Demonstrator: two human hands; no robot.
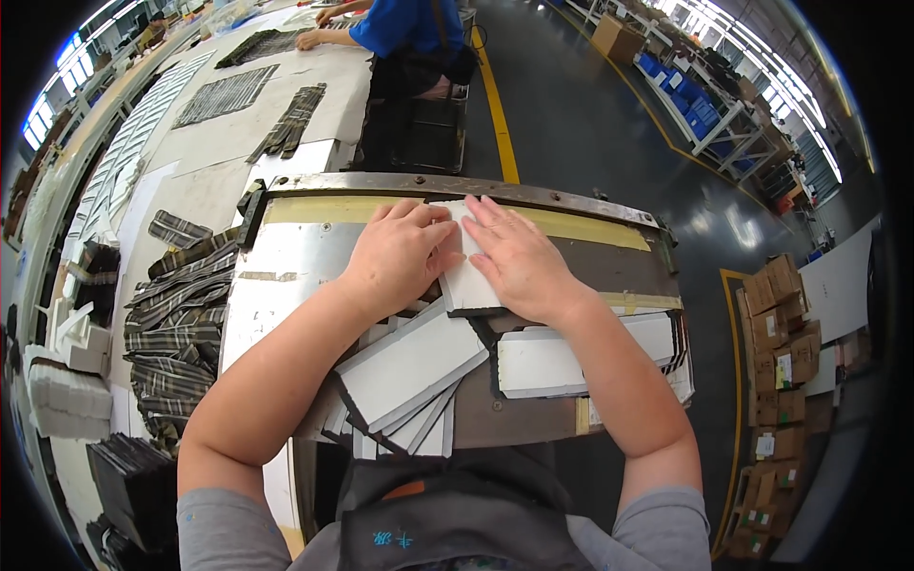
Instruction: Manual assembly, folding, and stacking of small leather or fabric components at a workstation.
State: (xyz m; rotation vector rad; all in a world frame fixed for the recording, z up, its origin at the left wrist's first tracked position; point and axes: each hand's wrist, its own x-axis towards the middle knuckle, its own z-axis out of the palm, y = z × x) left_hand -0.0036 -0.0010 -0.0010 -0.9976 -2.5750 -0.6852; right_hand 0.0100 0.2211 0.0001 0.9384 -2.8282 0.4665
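Between my hands lies a white rectangular panel (466, 287) with dark edges, at the far side of a metal-topped worktable (295, 249). My left hand (395, 252) is at the panel's left edge, fingers bent, thumb and forefinger closed on it. My right hand (519, 259) rests on the panel's right side with its fingers stretched out flat. Nearer to me is a fanned stack of similar white panels (414, 366) with grey and dark borders. Another stack of white panels (538, 364) lies to the right, partly under my right forearm. The left fingertips' undersides are hidden.
A metal bar (381, 181) runs along the table's far edge. Folded plaid fabric pieces (181, 314) are heaped at left, beside black stacked pieces (133, 485). Across the long table, a person in blue (405, 29) handles fabric. Cardboard boxes (776, 381) stand at right.
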